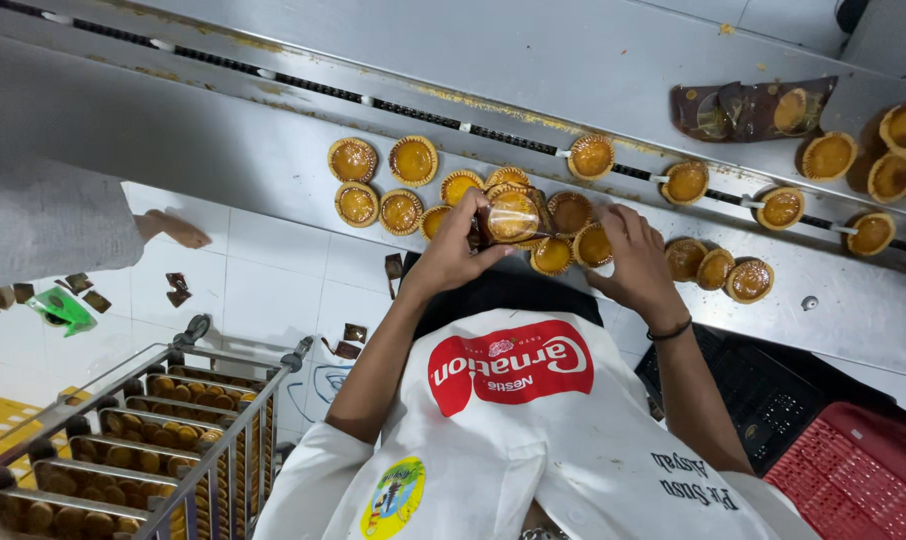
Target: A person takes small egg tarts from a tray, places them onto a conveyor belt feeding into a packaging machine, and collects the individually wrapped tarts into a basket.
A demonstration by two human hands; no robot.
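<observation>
My left hand (451, 252) holds a tart sealed in a clear wrapper (514, 216) just above a steel table (273, 140). My right hand (635, 258), with a dark band on the wrist, lies a little to the right of it. Its fingers are spread over a loose tart (592, 246) and touch it. Several unwrapped golden tarts (401, 210) lie around both hands in a loose cluster. More tarts (718, 268) sit to the right of my right hand.
A black chain rail (413, 108) runs across the table behind the tarts. Brown wrappers (748, 108) lie at the far right. A wheeled rack of tart trays (123, 440) stands at bottom left, with black (763, 390) and red (863, 470) crates at bottom right. Another person's foot (176, 229) is at left.
</observation>
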